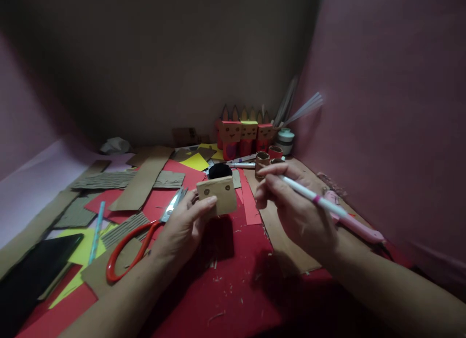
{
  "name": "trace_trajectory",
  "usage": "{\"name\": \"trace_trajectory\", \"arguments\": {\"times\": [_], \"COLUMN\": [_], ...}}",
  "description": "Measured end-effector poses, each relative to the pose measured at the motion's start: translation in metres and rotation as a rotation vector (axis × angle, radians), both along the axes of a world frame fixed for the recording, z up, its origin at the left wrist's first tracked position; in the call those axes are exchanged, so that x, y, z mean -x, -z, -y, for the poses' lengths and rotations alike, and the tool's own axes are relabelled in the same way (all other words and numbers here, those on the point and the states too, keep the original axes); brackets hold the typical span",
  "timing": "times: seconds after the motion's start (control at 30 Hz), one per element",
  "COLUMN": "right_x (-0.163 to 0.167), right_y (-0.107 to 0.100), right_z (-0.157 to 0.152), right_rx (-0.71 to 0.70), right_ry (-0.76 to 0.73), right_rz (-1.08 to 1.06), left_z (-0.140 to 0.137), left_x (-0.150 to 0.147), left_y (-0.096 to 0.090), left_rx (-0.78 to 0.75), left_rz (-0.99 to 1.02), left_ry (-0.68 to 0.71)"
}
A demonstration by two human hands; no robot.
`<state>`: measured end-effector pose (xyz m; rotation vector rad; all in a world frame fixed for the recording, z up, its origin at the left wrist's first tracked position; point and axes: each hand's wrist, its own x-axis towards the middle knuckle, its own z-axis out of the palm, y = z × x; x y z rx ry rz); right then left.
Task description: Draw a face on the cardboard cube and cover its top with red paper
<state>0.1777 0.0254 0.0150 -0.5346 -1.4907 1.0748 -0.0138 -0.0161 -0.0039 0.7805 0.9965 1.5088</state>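
My left hand [185,219] grips a small tan cardboard piece [222,200] at its lower left, thumb across its front. Two round eyes are drawn near the top of that face. My right hand [294,207], just to the right and apart from the cardboard, holds a white marker pen [309,195] with a magenta band; its tip is hidden by my fingers. Red-handled scissors [133,253] lie beside my left wrist. A round black object [220,171] shows right behind the cardboard piece.
Several red figures with cardboard faces [231,130] stand at the back, near a white jar [285,141] and short cardboard tubes [262,163]. Cardboard strips [143,180] and coloured paper cover the left side. A pink glue gun [360,229] lies right; a dark flat object [40,275] lies front left.
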Motion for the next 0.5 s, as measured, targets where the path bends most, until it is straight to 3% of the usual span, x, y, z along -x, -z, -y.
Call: {"name": "trace_trajectory", "arguments": {"times": [0.1,0.23,0.37,0.5], "right_x": [0.007,0.012,0.022,0.032], "right_y": [-0.005,0.003,0.010,0.010], "right_z": [-0.012,-0.026,-0.027,-0.019], "right_rx": [0.121,0.203,0.122,0.174], "right_ry": [0.013,0.036,0.140,0.168], "right_rz": [-0.117,-0.093,0.023,0.000], "left_z": [0.002,0.015,0.029,0.032], "left_x": [0.006,0.013,0.010,-0.005], "left_y": [-0.002,-0.005,-0.009,-0.009], "left_rx": [-0.039,-0.100,-0.015,-0.013], "left_rz": [0.116,0.257,0.175,0.107], "left_ry": [0.031,0.230,0.417,0.480]}}
